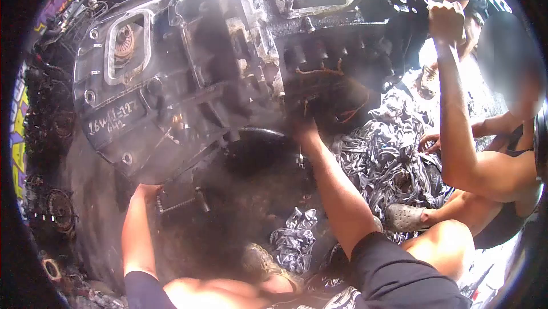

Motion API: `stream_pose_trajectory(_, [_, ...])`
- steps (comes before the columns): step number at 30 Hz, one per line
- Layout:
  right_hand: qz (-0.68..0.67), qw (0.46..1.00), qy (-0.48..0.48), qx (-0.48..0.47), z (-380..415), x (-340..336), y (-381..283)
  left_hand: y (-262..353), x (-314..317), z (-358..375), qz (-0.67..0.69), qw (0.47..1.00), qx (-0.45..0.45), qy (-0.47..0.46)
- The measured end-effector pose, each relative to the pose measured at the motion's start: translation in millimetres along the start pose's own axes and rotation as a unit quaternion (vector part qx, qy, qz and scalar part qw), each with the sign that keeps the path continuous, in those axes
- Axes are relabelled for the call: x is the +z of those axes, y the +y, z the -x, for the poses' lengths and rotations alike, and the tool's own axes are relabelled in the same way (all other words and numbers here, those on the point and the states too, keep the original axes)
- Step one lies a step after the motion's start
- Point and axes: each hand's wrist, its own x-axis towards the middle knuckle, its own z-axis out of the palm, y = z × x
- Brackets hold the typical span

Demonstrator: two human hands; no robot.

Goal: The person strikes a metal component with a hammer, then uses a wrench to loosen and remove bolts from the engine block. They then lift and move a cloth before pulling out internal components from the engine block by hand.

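A large, dirty metal gearbox housing [200, 89] with chalk writing and an oval opening fills the upper left. It adjoins a dark engine block [337, 35] at the top. My left hand [149, 189] reaches up to the housing's lower edge, its fingers hidden beneath or behind it. My right hand [306, 129] is raised to the dark underside near the joint between housing and block, beside thin orange wires [351, 113]. Shadow and metal hide its fingers, so whatever it holds cannot be made out.
At the right a person sits with one fist [447, 22] raised beside the block and the other hand [432, 142] low. Crumpled shiny scraps [388, 157] cover the floor between us. Machine parts [60, 206] line the left side. A grey clog [404, 217] is near my right arm.
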Motion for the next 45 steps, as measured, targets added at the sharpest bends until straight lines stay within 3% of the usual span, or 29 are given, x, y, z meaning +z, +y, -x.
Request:
stream_pose_trajectory(2, [-0.071, 0.996, 0.044, -0.027, 2, 3, -8, -3, 6, 1, -0.014, 0.988, 0.102, 0.116])
stream_pose_trajectory(4, [-0.155, 0.985, 0.072, -0.02, 1, 6, -11, -5, 5, -8, -0.143, 0.964, 0.176, 0.141])
stream_pose_trajectory(6, [-0.251, 0.967, 0.043, 0.017, 17, 0, -20, -8, 9, -15, -0.161, 0.962, 0.175, 0.134])
stream_pose_trajectory(8, [-0.022, 0.997, 0.051, -0.05, 11, -4, -26, -11, 8, -15, -0.125, 0.975, 0.141, 0.119])
stream_pose_trajectory(9, [0.257, 0.953, 0.084, -0.134, -6, -2, -20, -12, 9, -14, -0.12, 0.977, 0.133, 0.116])
stream_pose_trajectory(11, [0.396, 0.894, 0.115, -0.175, -28, 11, 12, -14, 11, -14, -0.113, 0.98, 0.122, 0.111])
stream_pose_trajectory(12, [0.271, 0.945, 0.122, -0.137, -37, 19, 35, -13, 12, -13, -0.113, 0.98, 0.121, 0.108])
stream_pose_trajectory(14, [0.172, 0.977, 0.102, -0.069, -46, 19, 46, -12, 10, -15, -0.114, 0.981, 0.115, 0.104])
stream_pose_trajectory(15, [0.203, 0.976, 0.074, -0.04, -47, 16, 41, -10, 10, -16, -0.115, 0.982, 0.113, 0.103])
stream_pose_trajectory(17, [0.112, 0.992, 0.057, -0.024, -44, 14, 35, -8, 9, -18, -0.115, 0.982, 0.11, 0.101])
stream_pose_trajectory(19, [-0.135, 0.987, 0.073, -0.045, -29, 18, 18, -9, 9, -20, -0.116, 0.983, 0.106, 0.098])
stream_pose_trajectory(21, [-0.006, 0.982, 0.103, -0.161, -34, 14, 30, -10, 9, -22, -0.118, 0.983, 0.105, 0.096])
stream_pose_trajectory(23, [0.099, 0.968, 0.115, -0.199, -38, 7, 38, -11, 9, -25, -0.12, 0.983, 0.105, 0.094])
stream_pose_trajectory(24, [0.138, 0.968, 0.113, -0.178, -36, 6, 36, -10, 9, -26, -0.121, 0.983, 0.103, 0.094])
stream_pose_trajectory(27, [0.048, 0.995, 0.083, -0.034, -18, 8, 21, -11, 7, -30, -0.129, 0.983, 0.099, 0.089])
stream_pose_trajectory(29, [0.118, 0.991, 0.049, -0.042, -7, 3, -3, -8, 5, -33, -0.137, 0.982, 0.097, 0.083])
stream_pose_trajectory(30, [0.249, 0.962, 0.032, -0.11, -3, -7, -10, -8, 5, -34, -0.14, 0.982, 0.094, 0.08])
stream_pose_trajectory(32, [0.421, 0.894, 0.003, -0.156, -8, -11, -12, -6, 5, -36, -0.146, 0.982, 0.093, 0.073])
stream_pose_trajectory(35, [0.51, 0.85, 0.003, -0.136, -24, -3, 4, -1, 4, -39, -0.156, 0.982, 0.092, 0.063])
stream_pose_trajectory(36, [0.505, 0.848, 0.025, -0.159, -22, -2, 10, -2, 4, -40, -0.157, 0.981, 0.091, 0.062])
stream_pose_trajectory(38, [0.384, 0.909, 0.075, -0.146, -21, 2, 9, -1, 3, -41, -0.162, 0.981, 0.09, 0.059])
stream_pose_trajectory(40, [0.163, 0.979, 0.099, -0.072, -18, 3, 4, 0, 6, -41, -0.163, 0.981, 0.091, 0.057])
stream_pose_trajectory(43, [-0.092, 0.992, 0.086, 0.01, -5, -2, 0, 1, 8, -44, -0.167, 0.98, 0.093, 0.054])
stream_pose_trajectory(45, [-0.116, 0.986, 0.116, 0.02, 3, 2, -18, 2, 7, -45, -0.165, 0.98, 0.098, 0.057])
